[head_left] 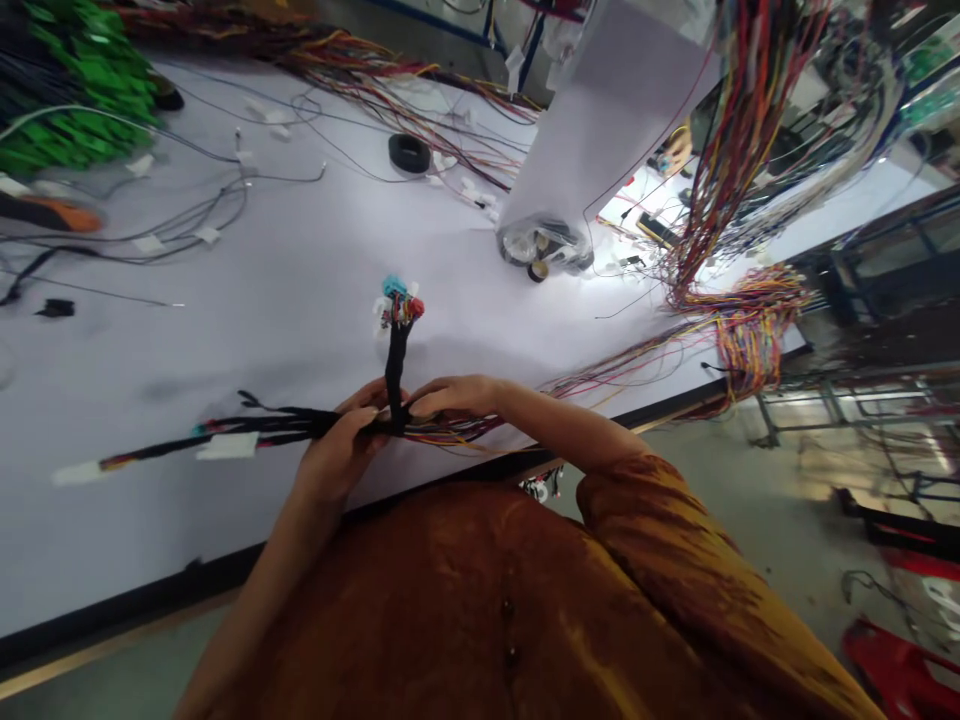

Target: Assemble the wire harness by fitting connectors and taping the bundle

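A wire harness (397, 365) wrapped in black tape lies along the near edge of the table. My left hand (341, 445) is closed around its taped trunk, just left of where a branch stands off. My right hand (454, 397) pinches the trunk at the right of that branch, where loose coloured wires run out to the right. At the branch's far end sit a blue connector (393, 287) and a red connector (415, 307), with white ones beside them. Several taped branches fan out leftward, one bearing a white label (228, 446). My fingers hide part of the joint.
A black tape roll (409, 153) lies on the white table behind the harness. A big white roll (600, 120) stands beyond it. Loose wires (750, 330) hang over the right end. Green parts (82, 80) and an orange-handled tool (64, 215) lie at the left.
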Motion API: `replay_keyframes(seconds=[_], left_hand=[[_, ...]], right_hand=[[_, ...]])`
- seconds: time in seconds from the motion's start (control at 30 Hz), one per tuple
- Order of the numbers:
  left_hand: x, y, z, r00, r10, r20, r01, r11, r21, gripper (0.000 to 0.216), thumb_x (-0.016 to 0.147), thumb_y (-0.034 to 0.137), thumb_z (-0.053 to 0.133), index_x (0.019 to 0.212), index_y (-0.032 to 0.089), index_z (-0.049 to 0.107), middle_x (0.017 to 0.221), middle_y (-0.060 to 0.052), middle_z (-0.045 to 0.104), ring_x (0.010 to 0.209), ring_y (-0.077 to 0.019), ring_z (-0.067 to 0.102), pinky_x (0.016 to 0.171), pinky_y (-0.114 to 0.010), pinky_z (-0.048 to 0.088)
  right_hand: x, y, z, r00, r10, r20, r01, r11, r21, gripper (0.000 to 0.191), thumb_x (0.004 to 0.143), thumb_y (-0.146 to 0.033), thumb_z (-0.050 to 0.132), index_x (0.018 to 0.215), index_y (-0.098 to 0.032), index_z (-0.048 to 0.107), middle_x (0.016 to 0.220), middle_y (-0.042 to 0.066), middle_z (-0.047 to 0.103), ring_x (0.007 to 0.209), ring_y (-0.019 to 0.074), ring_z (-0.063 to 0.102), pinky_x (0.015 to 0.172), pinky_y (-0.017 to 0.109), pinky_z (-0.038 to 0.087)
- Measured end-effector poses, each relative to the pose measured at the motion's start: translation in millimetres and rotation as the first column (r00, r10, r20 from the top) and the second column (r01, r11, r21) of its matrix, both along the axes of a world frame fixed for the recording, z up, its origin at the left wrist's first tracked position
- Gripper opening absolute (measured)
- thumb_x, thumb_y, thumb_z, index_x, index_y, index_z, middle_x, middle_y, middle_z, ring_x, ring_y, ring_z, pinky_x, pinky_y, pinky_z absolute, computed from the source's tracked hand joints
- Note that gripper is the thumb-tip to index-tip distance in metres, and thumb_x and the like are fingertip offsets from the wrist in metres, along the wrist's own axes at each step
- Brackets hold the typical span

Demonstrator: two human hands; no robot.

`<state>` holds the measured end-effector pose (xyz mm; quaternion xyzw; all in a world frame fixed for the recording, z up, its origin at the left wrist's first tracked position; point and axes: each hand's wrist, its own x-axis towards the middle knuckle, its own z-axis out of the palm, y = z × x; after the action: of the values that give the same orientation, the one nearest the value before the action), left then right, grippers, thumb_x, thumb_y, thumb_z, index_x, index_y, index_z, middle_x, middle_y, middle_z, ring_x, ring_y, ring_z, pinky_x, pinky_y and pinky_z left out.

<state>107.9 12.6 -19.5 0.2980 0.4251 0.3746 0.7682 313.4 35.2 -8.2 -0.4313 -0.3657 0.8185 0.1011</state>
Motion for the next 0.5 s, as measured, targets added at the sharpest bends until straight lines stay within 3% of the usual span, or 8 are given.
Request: replay_keyframes(seconds=[0.1, 0.17, 0.23, 0.27, 0.33, 0.43, 0.5], left_hand=[[5, -3, 1.5, 0.997, 0.063, -0.039, -0.064, 0.998, -0.017, 0.036, 0.066, 0.035, 0.077, 0.098, 0.017, 0.077, 0.075, -0.005, 0.069, 0.047, -0.0049, 0.042, 0.041, -0.018, 0.031], [4, -5, 0.7, 0.987, 0.116, -0.109, -0.116, 0.993, 0.006, 0.034, 0.065, 0.036, 0.082, 0.093, 0.017, 0.077, 0.072, -0.003, 0.067, 0.049, -0.0052, 0.045, 0.042, -0.017, 0.032], [0, -8, -3.2, 0.973, 0.158, -0.171, -0.150, 0.987, 0.057, 0.034, 0.066, 0.037, 0.084, 0.092, 0.017, 0.076, 0.075, -0.004, 0.068, 0.051, -0.0061, 0.049, 0.043, -0.017, 0.034], [-3, -9, -5.8, 0.966, 0.172, -0.191, -0.156, 0.983, 0.098, 0.034, 0.067, 0.038, 0.083, 0.093, 0.017, 0.076, 0.076, -0.003, 0.069, 0.049, -0.0052, 0.046, 0.041, -0.017, 0.031], [-10, -10, -10.7, 0.956, 0.194, -0.219, -0.153, 0.970, 0.191, 0.035, 0.071, 0.041, 0.082, 0.096, 0.018, 0.076, 0.077, -0.003, 0.069, 0.044, -0.0035, 0.041, 0.038, -0.018, 0.027], [-16, -11, -13.5, 0.934, 0.245, -0.259, -0.161, 0.939, 0.305, 0.032, 0.076, 0.041, 0.080, 0.098, 0.019, 0.074, 0.079, -0.002, 0.069, 0.042, -0.0036, 0.043, 0.038, -0.019, 0.030], [-17, -12, -13.0, 0.923, 0.272, -0.271, -0.167, 0.920, 0.355, 0.029, 0.078, 0.040, 0.079, 0.098, 0.019, 0.072, 0.078, -0.001, 0.068, 0.043, -0.0042, 0.045, 0.039, -0.019, 0.033]], right_hand=[[1, 0, 1.1, 1.000, 0.007, -0.005, -0.007, 1.000, -0.012, 0.023, 0.079, -0.032, 0.070, 0.091, -0.013, 0.070, 0.084, 0.001, 0.072, 0.076, 0.0128, 0.064, 0.076, 0.027, 0.051], [5, 3, 9.7, 0.997, 0.064, 0.050, -0.069, 0.992, 0.109, 0.024, 0.080, -0.033, 0.068, 0.093, -0.013, 0.070, 0.081, 0.000, 0.070, 0.073, 0.0113, 0.061, 0.073, 0.026, 0.049], [9, 7, 22.8, 0.979, 0.146, 0.143, -0.180, 0.946, 0.268, 0.028, 0.081, -0.035, 0.067, 0.099, -0.014, 0.070, 0.083, 0.000, 0.069, 0.073, 0.0115, 0.059, 0.071, 0.026, 0.047], [9, 9, 30.2, 0.961, 0.184, 0.207, -0.248, 0.904, 0.348, 0.030, 0.081, -0.035, 0.068, 0.102, -0.014, 0.070, 0.087, 0.001, 0.070, 0.077, 0.0123, 0.060, 0.073, 0.027, 0.047], [2, 6, 44.7, 0.906, 0.200, 0.373, -0.382, 0.765, 0.518, 0.031, 0.079, -0.033, 0.072, 0.104, -0.015, 0.069, 0.093, 0.002, 0.068, 0.083, 0.0145, 0.060, 0.077, 0.029, 0.047], [-22, -20, 60.0, 0.805, 0.038, 0.592, -0.520, 0.524, 0.674, 0.039, 0.073, -0.029, 0.080, 0.106, -0.015, 0.065, 0.105, 0.007, 0.063, 0.091, 0.0187, 0.059, 0.083, 0.034, 0.048], [-39, -45, 62.2, 0.727, -0.083, 0.682, -0.586, 0.442, 0.679, 0.046, 0.072, -0.025, 0.083, 0.111, -0.013, 0.061, 0.115, 0.012, 0.057, 0.093, 0.0213, 0.058, 0.086, 0.037, 0.049]])
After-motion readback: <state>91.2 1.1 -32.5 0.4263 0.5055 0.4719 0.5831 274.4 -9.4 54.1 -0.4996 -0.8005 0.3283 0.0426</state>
